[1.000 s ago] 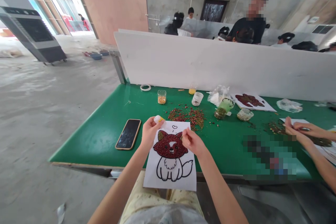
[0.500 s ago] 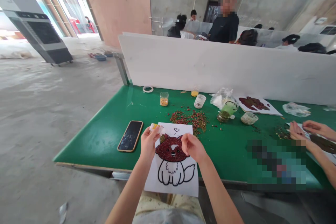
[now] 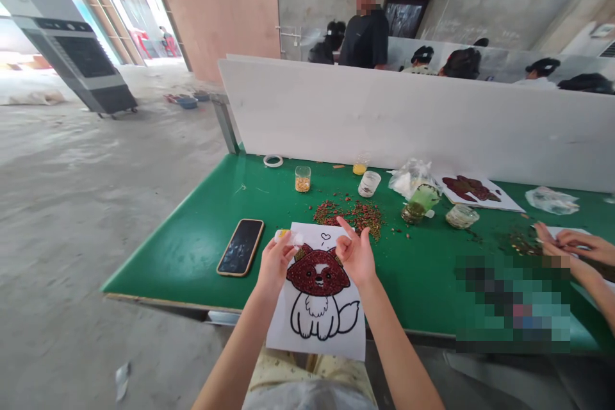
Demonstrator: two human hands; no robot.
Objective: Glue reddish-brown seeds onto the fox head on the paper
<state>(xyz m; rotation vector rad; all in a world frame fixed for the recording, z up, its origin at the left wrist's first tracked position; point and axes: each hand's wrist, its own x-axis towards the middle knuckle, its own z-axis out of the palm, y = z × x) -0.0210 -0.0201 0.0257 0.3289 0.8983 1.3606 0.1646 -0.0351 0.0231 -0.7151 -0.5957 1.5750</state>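
Observation:
My left hand (image 3: 275,264) grips a small white glue bottle (image 3: 283,236) with a yellow label, over the upper left of a sheet of paper (image 3: 279,330). On the sheet is an outlined fox-like animal (image 3: 317,282); dark red grains cover its head, while body and tail are plain white. My right hand (image 3: 359,255) hovers by the sheet's upper right, index finger stretched out, thumb apart, the other fingers curled. I see nothing held in it. Just beyond the sheet lies a loose spread of red and greenish seeds (image 3: 369,215).
Left of the sheet lies a phone (image 3: 240,247). Farther back stand a cup of yellow grains (image 3: 302,180), a clear cup (image 3: 369,184), a tipped green container (image 3: 423,202) and a tape roll (image 3: 273,161). A co-worker's hands (image 3: 571,248) work at the right. A white partition (image 3: 408,115) closes the back.
My right hand has lifted away from the animal's head, and its index finger has stretched out towards the seeds. My left hand keeps the glue bottle. The standing person has moved left.

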